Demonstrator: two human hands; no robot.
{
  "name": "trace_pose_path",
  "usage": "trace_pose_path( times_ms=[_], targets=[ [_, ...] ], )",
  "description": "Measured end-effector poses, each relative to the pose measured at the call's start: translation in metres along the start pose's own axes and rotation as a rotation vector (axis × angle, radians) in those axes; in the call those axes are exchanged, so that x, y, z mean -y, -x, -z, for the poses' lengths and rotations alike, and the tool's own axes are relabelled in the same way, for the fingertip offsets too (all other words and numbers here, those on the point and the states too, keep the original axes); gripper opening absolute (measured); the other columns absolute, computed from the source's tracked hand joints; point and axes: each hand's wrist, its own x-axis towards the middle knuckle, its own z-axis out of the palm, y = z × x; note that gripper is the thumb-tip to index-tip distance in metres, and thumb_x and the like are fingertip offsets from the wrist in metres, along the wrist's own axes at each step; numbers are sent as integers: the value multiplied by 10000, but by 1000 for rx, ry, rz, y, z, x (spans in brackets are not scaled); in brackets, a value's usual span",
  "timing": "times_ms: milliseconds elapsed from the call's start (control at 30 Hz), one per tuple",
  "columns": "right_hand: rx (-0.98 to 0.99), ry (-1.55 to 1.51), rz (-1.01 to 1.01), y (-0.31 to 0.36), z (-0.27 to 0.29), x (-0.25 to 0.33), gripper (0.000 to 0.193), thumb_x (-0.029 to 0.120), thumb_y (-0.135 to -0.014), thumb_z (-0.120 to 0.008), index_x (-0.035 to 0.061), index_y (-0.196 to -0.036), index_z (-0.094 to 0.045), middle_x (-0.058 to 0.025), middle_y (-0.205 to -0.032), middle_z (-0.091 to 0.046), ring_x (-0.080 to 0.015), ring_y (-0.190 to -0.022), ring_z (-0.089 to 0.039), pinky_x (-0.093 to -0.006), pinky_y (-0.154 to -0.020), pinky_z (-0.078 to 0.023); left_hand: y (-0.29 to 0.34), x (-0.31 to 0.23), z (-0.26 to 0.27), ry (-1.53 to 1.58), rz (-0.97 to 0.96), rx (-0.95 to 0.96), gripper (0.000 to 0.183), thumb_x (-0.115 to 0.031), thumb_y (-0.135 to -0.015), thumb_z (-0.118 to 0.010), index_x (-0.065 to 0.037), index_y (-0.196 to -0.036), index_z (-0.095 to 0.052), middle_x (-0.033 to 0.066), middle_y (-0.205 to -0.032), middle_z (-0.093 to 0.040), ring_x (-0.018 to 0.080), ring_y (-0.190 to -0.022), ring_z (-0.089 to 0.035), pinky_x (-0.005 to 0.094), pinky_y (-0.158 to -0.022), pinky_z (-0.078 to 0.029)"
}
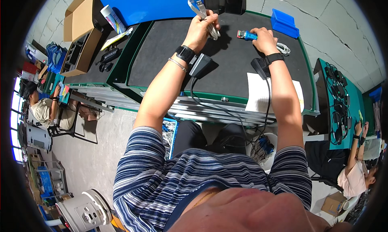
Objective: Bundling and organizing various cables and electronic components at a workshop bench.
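My left hand (201,29), raised over the dark work mat (161,50), is closed round a looped pale grey USB cable (197,8); its connector end sticks up past my fingers. Farther right, my right hand (264,40) grips a small blue device (247,35) with a red and silver end pointing left. What exactly the device is, I cannot make out. A coiled white cable (283,49) lies just beyond that hand. Beside my left wrist is a black box (201,65) with a black lead; a second black box (260,67) is by my right wrist.
A sheet of paper (256,95) lies under my right forearm. Blue plastic trays (284,23) stand far right, a bottle (211,1) and phone (235,1) at the back. Left are an open cardboard box (83,46) and spray can (112,18). Cable-filled bins (267,167) stand below; two people work nearby.
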Motion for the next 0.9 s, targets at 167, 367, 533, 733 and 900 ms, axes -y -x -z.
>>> trace_pose_path(
  times_ms=[167,367,533,733,900],
  targets=[
    [-106,-87,22,-7,-5,-5,359,151,-805,-693,199,-1158,-648,-49,-1131,-622,-302,-1113,-537,-488,-960,-414,-3,4,2,-46,168,49,232,-264,-924,-642,-56,-880,-548,-1,-708,-503,104,-611,-491,260,-597,-449],
    [-305,-1441,264,-10,22,10,272,160,-965,-577,-2,-1184,-587,-62,-1070,-626,-122,-1000,-573,-288,-893,-468,2,7,-5,-173,234,77,397,-323,-949,-599,-28,-1215,-596,42,-1020,-637,122,-936,-607,285,-853,-507],
    [141,-1989,260,-1,28,18,306,173,-981,-544,19,-1246,-537,-65,-1129,-617,-144,-1025,-578,-327,-935,-464,6,5,-7,-114,273,192,463,-342,-945,-603,-26,-1281,-559,82,-1157,-638,158,-1061,-609,297,-935,-474],
    [321,-2101,314,2,16,28,304,158,-981,-540,0,-1238,-505,-90,-1140,-595,-182,-1082,-568,-367,-986,-446,11,9,-13,-38,363,427,393,-282,-978,-550,8,-1244,-538,112,-1096,-657,200,-977,-657,348,-855,-548],
    [302,-2064,262,6,24,34,213,179,-985,-536,20,-1126,-536,-77,-1103,-597,-178,-1084,-561,-389,-1003,-432,9,11,-10,-72,396,355,366,-273,-943,-612,-1,-1184,-560,102,-995,-668,178,-900,-671,317,-770,-573]
  ],
)
